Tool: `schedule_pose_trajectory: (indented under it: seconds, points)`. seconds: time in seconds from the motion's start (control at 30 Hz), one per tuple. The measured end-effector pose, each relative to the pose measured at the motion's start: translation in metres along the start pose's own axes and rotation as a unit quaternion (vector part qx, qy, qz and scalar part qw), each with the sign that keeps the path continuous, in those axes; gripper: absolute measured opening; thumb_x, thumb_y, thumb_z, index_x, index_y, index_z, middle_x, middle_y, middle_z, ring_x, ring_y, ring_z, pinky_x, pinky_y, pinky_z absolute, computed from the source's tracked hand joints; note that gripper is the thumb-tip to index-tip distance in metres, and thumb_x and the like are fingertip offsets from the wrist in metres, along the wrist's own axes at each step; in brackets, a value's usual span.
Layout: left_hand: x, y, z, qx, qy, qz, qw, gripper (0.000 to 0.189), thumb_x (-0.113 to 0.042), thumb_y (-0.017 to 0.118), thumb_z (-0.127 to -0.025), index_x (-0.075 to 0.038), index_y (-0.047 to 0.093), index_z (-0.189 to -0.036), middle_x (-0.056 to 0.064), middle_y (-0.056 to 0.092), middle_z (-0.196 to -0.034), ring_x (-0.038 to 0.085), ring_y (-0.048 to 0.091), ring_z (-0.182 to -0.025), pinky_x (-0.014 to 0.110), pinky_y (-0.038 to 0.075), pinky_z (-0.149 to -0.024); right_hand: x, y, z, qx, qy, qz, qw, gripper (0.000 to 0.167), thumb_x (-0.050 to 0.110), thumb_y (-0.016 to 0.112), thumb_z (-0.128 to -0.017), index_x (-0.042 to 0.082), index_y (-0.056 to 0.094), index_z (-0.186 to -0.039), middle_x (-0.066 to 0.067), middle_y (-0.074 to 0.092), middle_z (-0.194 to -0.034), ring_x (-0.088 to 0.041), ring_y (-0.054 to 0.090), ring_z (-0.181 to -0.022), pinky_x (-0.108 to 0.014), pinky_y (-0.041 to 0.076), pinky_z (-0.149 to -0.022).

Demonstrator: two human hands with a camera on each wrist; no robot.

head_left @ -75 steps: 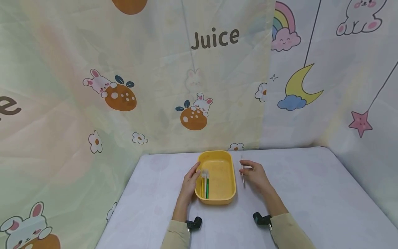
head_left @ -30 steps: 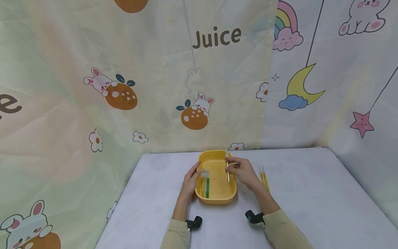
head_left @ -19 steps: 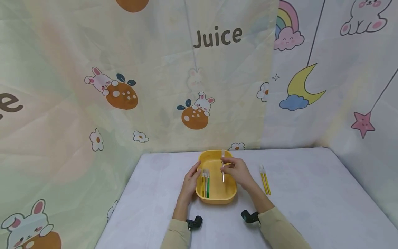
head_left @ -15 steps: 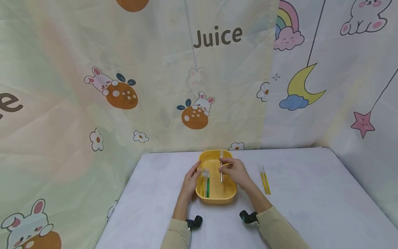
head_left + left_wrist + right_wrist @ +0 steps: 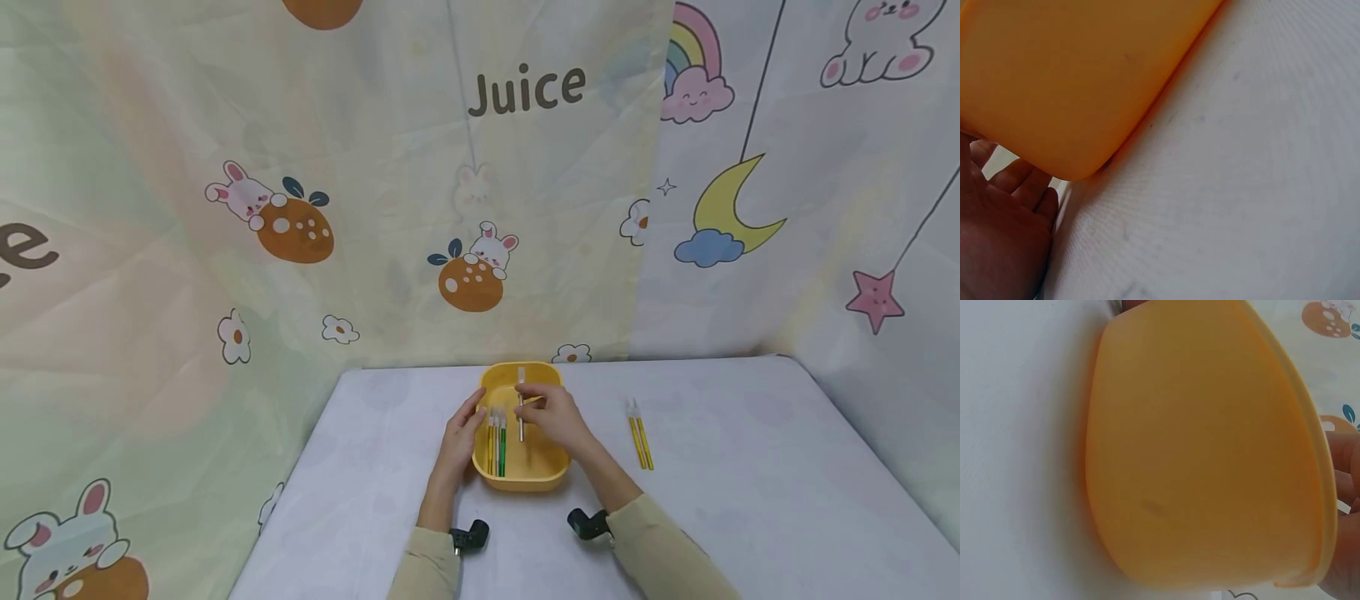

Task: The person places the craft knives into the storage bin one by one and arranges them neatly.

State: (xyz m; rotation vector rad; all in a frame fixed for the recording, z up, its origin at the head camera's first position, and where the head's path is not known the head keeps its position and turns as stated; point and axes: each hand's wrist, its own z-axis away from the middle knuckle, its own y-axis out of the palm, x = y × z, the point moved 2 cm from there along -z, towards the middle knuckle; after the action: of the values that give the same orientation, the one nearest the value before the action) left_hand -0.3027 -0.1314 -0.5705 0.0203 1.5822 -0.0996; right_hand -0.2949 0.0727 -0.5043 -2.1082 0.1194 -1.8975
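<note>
A yellow plastic tray (image 5: pixel 525 482) stands on the table. My left hand (image 5: pixel 454 442) holds its left side, thumb and index finger at the rim; in the left wrist view, that hand (image 5: pixel 1007 231) is beside the tray's outer wall (image 5: pixel 1079 87). Over the tray, my right hand (image 5: pixel 558 417) pinches a slim, pale-handled paintbrush (image 5: pixel 521 429), white tip away from me. Several thin paintbrushes (image 5: pixel 497 450), with yellow, pale and green handles, lie side by side along the tray's left. In the right wrist view, the tray wall (image 5: pixel 1204 450) hides most of the right hand (image 5: pixel 1344 544).
Two yellow paintbrushes (image 5: pixel 640 442) lie close together on the white tabletop (image 5: pixel 735 467), right of the tray. A printed cloth backdrop (image 5: pixel 390 275) rises behind the table and along its sides.
My right hand has carried the pale paintbrush leftward from beside the tray to over its middle, revealing the two yellow paintbrushes on the table. The left hand has stayed at the tray.
</note>
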Motion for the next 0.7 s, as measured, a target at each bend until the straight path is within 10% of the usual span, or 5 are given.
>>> schedule_pose_trajectory:
  seconds: [0.7]
  points:
    - [0.001,-0.001,-0.001,0.002,0.012,-0.001,0.9999,0.042,-0.030,0.053,-0.109,-0.034,0.054,-0.151,-0.004,0.042,-0.165,0.022,0.028,-0.159,0.049,0.021,-0.131,-0.006,0.027,-0.006,0.016,-0.028,0.035,0.9989,0.039,0.001,0.073,-0.094,-0.005,0.067,-0.132,-0.023,0.070,-0.130,-0.018,0.073,-0.088,-0.029,0.065,-0.073]
